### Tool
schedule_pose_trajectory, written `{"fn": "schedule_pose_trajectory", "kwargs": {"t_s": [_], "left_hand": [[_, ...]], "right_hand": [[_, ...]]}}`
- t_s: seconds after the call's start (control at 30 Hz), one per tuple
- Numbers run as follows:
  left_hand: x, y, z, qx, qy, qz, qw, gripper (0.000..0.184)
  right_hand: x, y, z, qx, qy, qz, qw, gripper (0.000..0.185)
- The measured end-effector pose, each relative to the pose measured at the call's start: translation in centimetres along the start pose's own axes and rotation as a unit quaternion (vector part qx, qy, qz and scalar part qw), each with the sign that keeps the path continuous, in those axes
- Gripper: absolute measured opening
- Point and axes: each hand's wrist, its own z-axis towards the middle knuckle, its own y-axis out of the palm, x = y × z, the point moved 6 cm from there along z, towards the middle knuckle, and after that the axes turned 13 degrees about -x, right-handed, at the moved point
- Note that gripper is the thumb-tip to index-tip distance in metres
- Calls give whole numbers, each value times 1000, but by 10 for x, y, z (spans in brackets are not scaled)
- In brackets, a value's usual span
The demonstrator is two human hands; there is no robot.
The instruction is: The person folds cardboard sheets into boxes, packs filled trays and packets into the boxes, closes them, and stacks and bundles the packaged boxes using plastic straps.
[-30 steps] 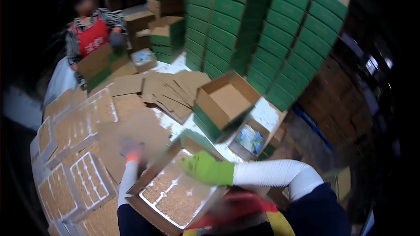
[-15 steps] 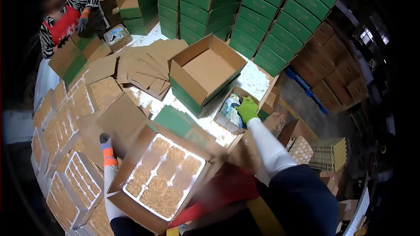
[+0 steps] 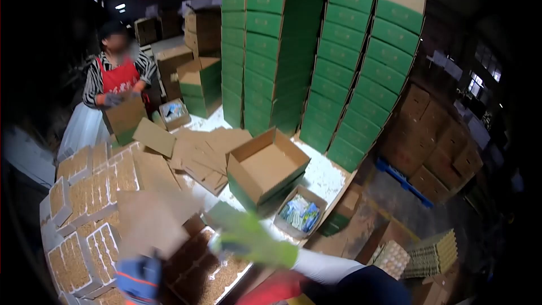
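Observation:
My left hand (image 3: 138,279), in a blue-grey glove with orange bands, is closed at the lower edge of a brown cardboard sheet (image 3: 149,223). The sheet is raised and blurred, left of an open carton. My right hand (image 3: 251,240), in a yellow-green glove, is smeared by motion above this carton. A pale bit shows at its fingertips, too blurred to name. Inside the carton lies a white-framed tray (image 3: 232,274) with brown shredded filling, partly shaded and covered by my hands. A small box of blue and white packets (image 3: 301,213) stands right of my right hand.
An open green-and-brown carton (image 3: 268,164) stands ahead, beside flat cardboard pieces (image 3: 206,155). Filled trays (image 3: 70,262) crowd the left. Tall stacks of green cartons (image 3: 344,68) rise behind. A person in a red apron (image 3: 119,76) handles a carton at far left. Egg trays (image 3: 432,257) sit lower right.
My right hand has left the packet box and moved left over the carton. My left hand has come lower and nearer, with the cardboard sheet tilted up. The camera view has risen.

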Motion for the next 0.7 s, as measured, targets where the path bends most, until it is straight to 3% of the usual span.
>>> {"fn": "schedule_pose_trajectory", "kwargs": {"t_s": [0.1,0.17,0.2,0.23,0.3,0.33,0.37,0.4,0.47,0.5,0.53,0.57,0.6,0.63,0.67,0.7], "left_hand": [[54,80,12,-117,39,-104,987,22],[72,133,6,-194,26,-136,971,25],[76,153,1,-236,14,-153,960,27],[78,169,-6,-276,5,-169,946,29],[76,175,-17,-326,0,-243,914,32],[73,161,-19,-335,7,-313,889,33],[75,135,-18,-338,1,-459,822,39],[66,102,-15,-290,-24,-484,825,37],[29,51,-33,-164,-132,-465,860,36],[7,34,-55,-88,-214,-412,881,36],[12,36,-65,-164,-155,-289,930,30],[16,44,-80,-243,-94,-163,951,23],[32,57,-90,-224,-47,-23,973,15],[40,76,-93,-286,-41,5,957,17],[40,97,-102,-277,-8,142,950,22],[40,92,-96,-242,8,128,962,26]], "right_hand": [[42,77,-13,-155,24,30,987,39],[38,49,-11,-112,66,108,986,40],[41,37,-10,-39,62,197,978,32],[22,6,-8,34,135,258,956,29],[13,-10,-5,66,44,79,994,31],[9,-14,-3,48,16,84,995,31],[4,-17,-6,29,-3,98,995,32],[12,-19,-9,14,30,119,992,32],[45,-20,-23,12,74,182,980,30],[75,-6,-37,44,140,350,925,29],[93,-3,-48,26,128,332,934,26],[104,8,-53,13,192,426,884,24],[100,11,-52,-18,178,428,886,22],[97,24,-49,-59,253,438,861,21],[103,38,-49,-102,265,459,842,21],[95,40,-44,-112,253,476,835,21]]}}
